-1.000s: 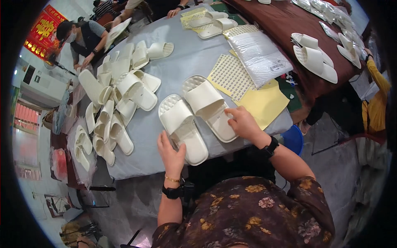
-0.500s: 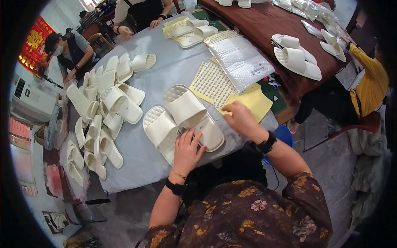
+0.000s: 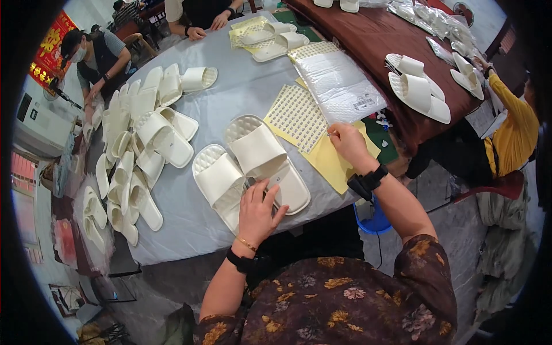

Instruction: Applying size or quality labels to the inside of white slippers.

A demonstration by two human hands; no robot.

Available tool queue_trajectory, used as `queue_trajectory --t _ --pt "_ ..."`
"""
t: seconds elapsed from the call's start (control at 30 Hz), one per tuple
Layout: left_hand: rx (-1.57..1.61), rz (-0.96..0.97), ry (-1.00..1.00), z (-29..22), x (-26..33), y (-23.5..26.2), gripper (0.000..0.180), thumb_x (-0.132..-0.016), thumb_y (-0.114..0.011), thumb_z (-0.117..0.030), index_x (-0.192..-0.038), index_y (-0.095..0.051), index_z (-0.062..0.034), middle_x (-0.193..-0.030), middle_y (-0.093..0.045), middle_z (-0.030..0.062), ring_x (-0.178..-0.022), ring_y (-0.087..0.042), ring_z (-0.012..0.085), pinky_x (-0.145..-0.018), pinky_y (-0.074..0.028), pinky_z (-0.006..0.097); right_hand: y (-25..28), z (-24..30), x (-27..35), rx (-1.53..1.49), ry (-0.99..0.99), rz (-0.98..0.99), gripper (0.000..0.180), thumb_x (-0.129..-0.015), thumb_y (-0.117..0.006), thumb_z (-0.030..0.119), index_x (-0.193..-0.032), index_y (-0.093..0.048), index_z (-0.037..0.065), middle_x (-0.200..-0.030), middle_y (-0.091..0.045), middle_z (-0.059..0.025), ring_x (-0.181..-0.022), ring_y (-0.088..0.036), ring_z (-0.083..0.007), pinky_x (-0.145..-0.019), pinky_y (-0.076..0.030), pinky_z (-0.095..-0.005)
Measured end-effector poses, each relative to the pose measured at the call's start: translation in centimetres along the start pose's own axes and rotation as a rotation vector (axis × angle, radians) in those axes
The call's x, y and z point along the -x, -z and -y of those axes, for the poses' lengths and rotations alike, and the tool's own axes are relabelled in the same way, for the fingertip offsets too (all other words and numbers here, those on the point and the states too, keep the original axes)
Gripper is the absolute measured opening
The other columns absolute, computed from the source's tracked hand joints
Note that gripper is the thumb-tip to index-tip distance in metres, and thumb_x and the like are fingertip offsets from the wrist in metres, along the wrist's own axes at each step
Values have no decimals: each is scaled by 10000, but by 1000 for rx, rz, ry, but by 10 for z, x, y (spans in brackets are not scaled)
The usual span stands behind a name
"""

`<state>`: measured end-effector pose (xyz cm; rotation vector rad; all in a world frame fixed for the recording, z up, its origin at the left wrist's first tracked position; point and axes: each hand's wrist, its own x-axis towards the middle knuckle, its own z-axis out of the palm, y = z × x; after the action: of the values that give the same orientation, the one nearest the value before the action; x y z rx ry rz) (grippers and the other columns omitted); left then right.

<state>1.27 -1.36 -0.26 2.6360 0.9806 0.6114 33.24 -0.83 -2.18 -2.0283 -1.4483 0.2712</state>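
A pair of cream slippers lies in front of me on the grey-covered table, the left slipper (image 3: 220, 178) slightly nearer than the right slipper (image 3: 257, 148). Across their heel ends rests my left hand (image 3: 259, 208), fingers stretched and thumb apart. A small mark shows on the right slipper's insole. Over a plain yellow sheet (image 3: 322, 168), my right hand (image 3: 351, 145) has thumb and fingers pinched together; whatever they hold is too small to make out. Just left of it is a sheet of small printed stickers (image 3: 296, 117), partly overlapping the yellow sheet.
Many cream slippers (image 3: 152, 138) are heaped at the left. A silvery plastic package (image 3: 344, 83) lies beyond the stickers, near another slipper pair (image 3: 279, 43). More slippers (image 3: 418, 92) stand on a brown-covered table (image 3: 356, 34). Co-workers sit around; a blue bin (image 3: 374, 215) is below the edge.
My right hand has moved right and slightly away from me, off the sticker sheet's lower edge. The left hand stays on the slippers. A co-worker's hands at the far edge have come closer together.
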Motion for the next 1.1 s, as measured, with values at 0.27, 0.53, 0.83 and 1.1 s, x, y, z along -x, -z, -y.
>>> queue_trajectory --t 0.27,0.53,0.83,1.1 --pt "-8 15 3 0 -1 0 503 -829 -698 -338 -1245 -571 -85 -1302 -514 155 -1201 -468 362 -1027 -370 471 -1 1 -8 62 -57 82 112 -873 -595 114 -939 -683 92 -973 -635 -172 -895 -628 -376 -764 -513 -454" --pt "-11 2 -2 1 0 -1 508 -835 -691 -343 -1253 -564 -84 -1309 -510 158 -1208 -462 365 -1035 -358 471 -2 -2 -6 38 -17 62 64 -875 -585 104 -916 -631 86 -976 -606 -158 -887 -616 -380 -752 -504 -468" --pt "-17 11 6 -1 2 1 498 -858 -667 -385 -1251 -574 -95 -1313 -513 145 -1219 -461 342 -1039 -363 474 -2 -4 -4 24 -32 90 101 -866 -587 102 -958 -626 90 -1011 -602 -150 -917 -611 -372 -782 -501 -456" --pt "3 -4 4 -1 2 0 492 -842 -682 -351 -1246 -568 -95 -1316 -505 150 -1218 -458 364 -1031 -370 469 -2 -5 -5 35 -39 107 96 -863 -582 95 -946 -628 81 -1014 -608 -144 -940 -607 -358 -786 -503 -439"
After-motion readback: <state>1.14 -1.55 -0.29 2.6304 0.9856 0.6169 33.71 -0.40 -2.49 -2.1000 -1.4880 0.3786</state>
